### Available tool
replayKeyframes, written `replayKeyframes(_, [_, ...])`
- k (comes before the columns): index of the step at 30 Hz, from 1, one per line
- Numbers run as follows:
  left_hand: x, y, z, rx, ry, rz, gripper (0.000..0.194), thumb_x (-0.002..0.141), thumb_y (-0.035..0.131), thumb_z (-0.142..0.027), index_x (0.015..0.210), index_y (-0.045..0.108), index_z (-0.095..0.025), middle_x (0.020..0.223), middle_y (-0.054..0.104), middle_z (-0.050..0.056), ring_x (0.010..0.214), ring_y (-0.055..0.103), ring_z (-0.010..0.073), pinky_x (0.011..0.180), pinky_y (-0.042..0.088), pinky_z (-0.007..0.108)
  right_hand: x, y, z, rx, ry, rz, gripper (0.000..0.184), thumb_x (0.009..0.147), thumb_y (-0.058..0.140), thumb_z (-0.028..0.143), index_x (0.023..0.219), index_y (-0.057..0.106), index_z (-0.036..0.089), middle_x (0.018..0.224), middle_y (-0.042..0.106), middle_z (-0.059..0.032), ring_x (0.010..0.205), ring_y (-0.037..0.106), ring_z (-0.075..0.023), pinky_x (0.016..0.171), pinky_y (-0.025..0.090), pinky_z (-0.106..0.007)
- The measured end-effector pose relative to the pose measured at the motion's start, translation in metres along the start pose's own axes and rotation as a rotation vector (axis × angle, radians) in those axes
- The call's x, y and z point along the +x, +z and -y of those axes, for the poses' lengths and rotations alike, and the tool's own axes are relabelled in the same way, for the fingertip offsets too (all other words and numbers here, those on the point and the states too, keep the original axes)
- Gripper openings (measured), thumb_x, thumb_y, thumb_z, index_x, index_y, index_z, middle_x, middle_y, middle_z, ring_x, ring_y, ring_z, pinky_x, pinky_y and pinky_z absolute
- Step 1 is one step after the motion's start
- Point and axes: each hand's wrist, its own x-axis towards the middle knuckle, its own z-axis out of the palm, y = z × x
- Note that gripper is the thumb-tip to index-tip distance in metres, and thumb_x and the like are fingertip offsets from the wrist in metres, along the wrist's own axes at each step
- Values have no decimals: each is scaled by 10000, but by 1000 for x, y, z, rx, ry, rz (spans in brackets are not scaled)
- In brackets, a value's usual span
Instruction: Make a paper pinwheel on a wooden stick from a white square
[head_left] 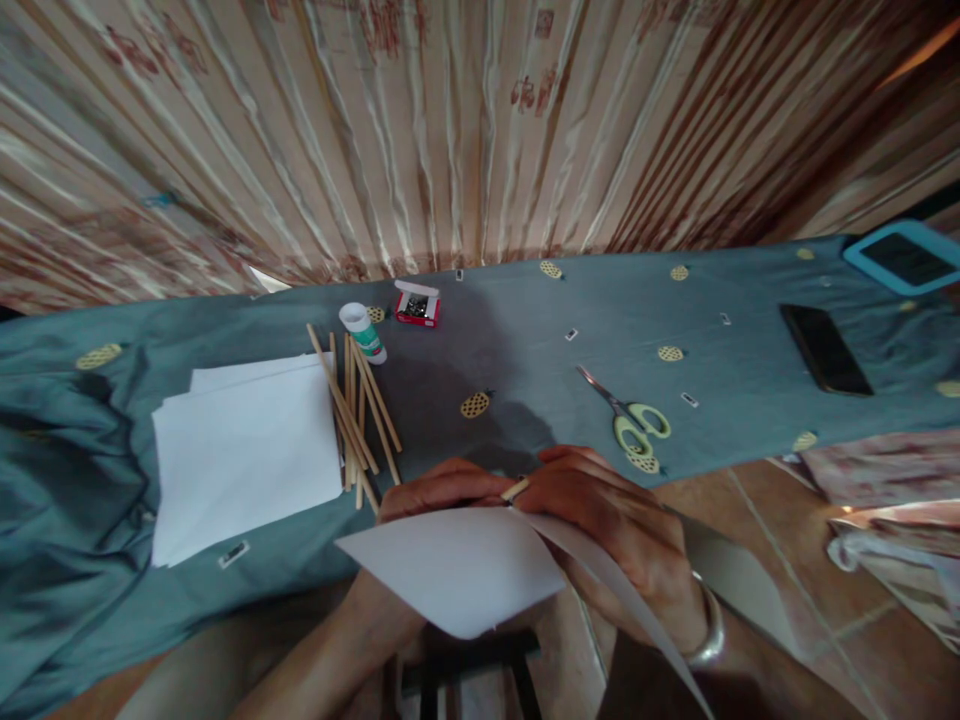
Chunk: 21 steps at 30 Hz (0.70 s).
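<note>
Close to my body, a curved sheet of white paper [457,565] is held between both hands above the table's front edge. My left hand [439,490] is closed at the paper's far edge, its lower part hidden behind the sheet. Bent over the paper from the other side is my right hand [611,510], with fingers closed and a bracelet at the wrist. Where the two hands meet, the tip of a wooden stick [515,490] shows, with a small dark bit beside it. How the stick sits against the paper is hidden by my fingers.
Left of my hands lie stacked white sheets [247,450] and several wooden sticks [349,410]. Behind them are a glue stick [363,332] and an open red box of small metal pieces [417,306]. Scissors [626,410], a phone [825,348] and a blue-framed tablet [904,255] lie rightward.
</note>
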Motion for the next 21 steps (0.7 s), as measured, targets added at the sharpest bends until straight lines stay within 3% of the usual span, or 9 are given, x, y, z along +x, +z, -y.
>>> replayKeyframes(12, [-1, -1, 2, 33, 61, 2, 157, 689, 709, -192, 797, 796, -267, 739, 733, 17, 691, 669, 107, 615, 495, 140, -1, 1, 0, -14, 21, 0, 138, 874, 571, 103, 1006, 610, 114, 885, 701, -62, 827, 643, -144, 896, 499, -380])
replayKeyframes(21, [0, -2, 6, 18, 117, 13, 124, 717, 754, -326, 818, 795, -269, 761, 749, 25, 688, 685, 134, 586, 520, 160, -1, 1, -1, -17, 20, -11, 134, 883, 563, 118, 1006, 614, 118, 884, 711, -64, 825, 651, -147, 893, 500, -381])
